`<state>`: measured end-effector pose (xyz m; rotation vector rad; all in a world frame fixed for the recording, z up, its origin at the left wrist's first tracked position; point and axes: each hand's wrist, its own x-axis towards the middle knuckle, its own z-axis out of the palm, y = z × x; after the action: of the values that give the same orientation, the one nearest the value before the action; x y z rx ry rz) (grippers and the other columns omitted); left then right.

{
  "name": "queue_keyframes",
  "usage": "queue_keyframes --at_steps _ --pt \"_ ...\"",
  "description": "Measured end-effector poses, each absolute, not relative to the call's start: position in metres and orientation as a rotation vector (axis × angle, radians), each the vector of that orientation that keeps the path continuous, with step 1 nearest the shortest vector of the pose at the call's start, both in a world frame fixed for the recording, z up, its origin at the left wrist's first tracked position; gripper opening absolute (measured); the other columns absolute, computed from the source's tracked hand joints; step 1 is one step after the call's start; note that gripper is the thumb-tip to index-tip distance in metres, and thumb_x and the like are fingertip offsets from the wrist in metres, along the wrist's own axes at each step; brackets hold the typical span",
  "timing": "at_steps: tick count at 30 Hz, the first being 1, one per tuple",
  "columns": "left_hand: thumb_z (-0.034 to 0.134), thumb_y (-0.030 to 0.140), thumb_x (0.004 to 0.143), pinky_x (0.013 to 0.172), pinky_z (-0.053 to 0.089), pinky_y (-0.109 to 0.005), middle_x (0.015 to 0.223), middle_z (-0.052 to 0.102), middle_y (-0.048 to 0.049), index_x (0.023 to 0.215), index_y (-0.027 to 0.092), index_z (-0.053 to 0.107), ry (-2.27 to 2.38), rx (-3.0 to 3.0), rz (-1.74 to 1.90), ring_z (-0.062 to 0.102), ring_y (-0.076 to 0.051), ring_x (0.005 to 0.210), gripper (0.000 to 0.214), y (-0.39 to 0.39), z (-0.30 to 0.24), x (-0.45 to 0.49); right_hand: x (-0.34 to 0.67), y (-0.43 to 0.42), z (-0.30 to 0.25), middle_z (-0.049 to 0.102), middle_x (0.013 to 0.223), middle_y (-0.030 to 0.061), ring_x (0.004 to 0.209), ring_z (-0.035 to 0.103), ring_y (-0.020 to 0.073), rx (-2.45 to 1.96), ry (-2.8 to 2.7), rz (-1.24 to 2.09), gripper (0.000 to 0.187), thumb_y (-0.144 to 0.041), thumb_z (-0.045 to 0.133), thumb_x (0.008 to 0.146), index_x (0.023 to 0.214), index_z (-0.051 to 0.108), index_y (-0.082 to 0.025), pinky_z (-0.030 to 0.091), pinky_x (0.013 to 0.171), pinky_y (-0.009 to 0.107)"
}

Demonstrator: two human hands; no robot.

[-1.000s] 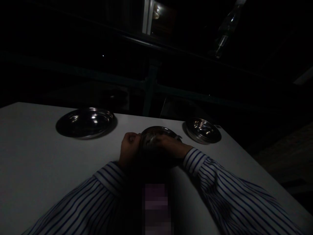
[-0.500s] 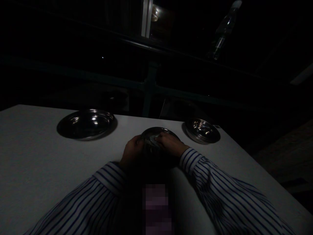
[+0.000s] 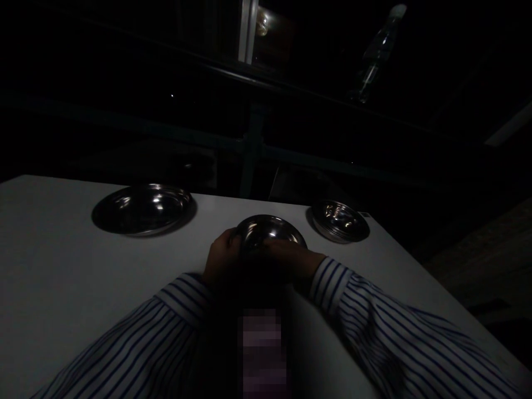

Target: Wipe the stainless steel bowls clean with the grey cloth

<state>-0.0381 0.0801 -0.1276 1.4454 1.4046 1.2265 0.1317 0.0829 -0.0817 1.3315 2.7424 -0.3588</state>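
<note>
The scene is very dark. A small steel bowl sits on the white table just in front of me. My left hand grips the bowl's left rim, fingers curled round it. My right hand lies across the near edge of the bowl, fingers bent inward over the rim; whatever it holds is too dark to make out. Both arms wear white sleeves with blue stripes.
A wide steel plate lies at the back left of the table. A stack of small steel bowls stands at the back right near the table's corner. Beyond the far edge are dark rails and a bottle.
My right hand has drawn back from inside the bowl to its near edge, so more of the bowl's shiny inside shows. The pale thing seen under the fingers earlier is hidden now.
</note>
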Motion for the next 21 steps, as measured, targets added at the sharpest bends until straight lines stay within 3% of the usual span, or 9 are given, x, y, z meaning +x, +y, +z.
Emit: queue_keyframes --at_steps 4,7,10,14,17,21 --pt "0.048 0.031 0.069 0.063 0.045 -0.029 0.076 0.065 -0.0046 0.084 0.013 0.062 1.442 1.407 1.247 0.058 -0.019 0.072 0.028 0.080 -0.128 -0.040 0.136 0.090 -0.081 0.060 0.113 0.0106 0.099 0.057 0.0194 1.417 2.750 -0.232 0.028 -0.019 0.044 0.086 0.106 0.063 -0.018 0.041 0.081 0.028" --pt "0.046 0.033 0.069 0.051 0.039 -0.025 0.052 0.051 0.0026 0.060 0.017 0.055 1.430 1.371 1.250 0.049 -0.014 0.053 0.020 0.077 -0.126 -0.042 0.143 0.097 -0.082 0.060 0.109 0.0118 0.100 0.057 0.0214 1.416 2.751 -0.166 0.026 -0.018 0.044 0.085 0.102 0.064 -0.017 0.041 0.082 0.030" --pt "0.048 0.038 0.070 0.046 0.034 -0.023 0.043 0.039 0.0059 0.047 0.019 0.045 1.427 1.349 1.248 0.041 -0.011 0.046 0.030 0.077 -0.124 -0.042 0.149 0.100 -0.082 0.061 0.107 0.0120 0.101 0.056 0.0218 1.380 2.763 -0.128 0.027 -0.013 0.043 0.085 0.102 0.064 -0.016 0.040 0.084 0.031" --pt "0.053 0.047 0.069 0.052 0.038 -0.025 0.049 0.049 0.0034 0.057 0.017 0.053 1.465 1.315 1.278 0.048 -0.013 0.053 0.032 0.081 -0.121 -0.041 0.147 0.096 -0.081 0.060 0.111 0.0092 0.104 0.054 0.0198 1.214 2.810 -0.142 0.030 -0.010 0.047 0.082 0.106 0.063 -0.018 0.039 0.087 0.030" --pt "0.055 0.048 0.069 0.061 0.044 -0.027 0.069 0.064 -0.0045 0.078 0.013 0.062 1.410 1.335 1.260 0.059 -0.018 0.067 0.037 0.084 -0.121 -0.040 0.138 0.088 -0.079 0.060 0.111 0.0049 0.103 0.053 0.0166 1.055 2.842 -0.172 0.026 -0.016 0.052 0.082 0.106 0.063 -0.020 0.038 0.089 0.027" --pt "0.052 0.043 0.071 0.070 0.048 -0.030 0.086 0.070 -0.0088 0.092 0.013 0.065 1.264 1.428 1.178 0.063 -0.021 0.079 0.039 0.082 -0.122 -0.037 0.129 0.088 -0.080 0.061 0.107 0.0047 0.104 0.053 0.0166 1.076 2.830 -0.131 0.022 -0.020 0.049 0.085 0.102 0.064 -0.020 0.037 0.091 0.028"
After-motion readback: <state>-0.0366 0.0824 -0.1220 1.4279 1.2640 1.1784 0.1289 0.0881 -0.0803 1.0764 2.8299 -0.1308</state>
